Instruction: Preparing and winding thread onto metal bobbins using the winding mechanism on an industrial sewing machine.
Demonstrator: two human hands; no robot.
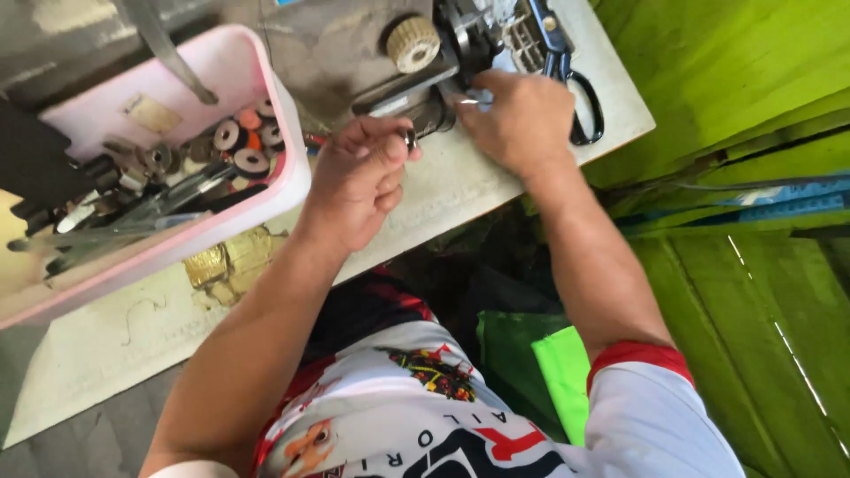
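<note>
**Hands at the machine, tray to the left**

A sewing machine (pixel 390 62) stands on the table (pixel 106 336) at its far edge. The left hand (pixel 359 177) lies on the table just in front of the machine, fingers closed on a small metal part (pixel 410 138). The right hand (pixel 522 119) sits to its right, touching the machine's end. Behind the right hand, scissors (pixel 567 66) lie on the table near its right edge. Left of the hands, a tray (pixel 266 97) rests on the table, with thread spools (pixel 239 142) and tools inside. Folded cloth (pixel 567 372) lies below the table, beside the right arm.
</note>
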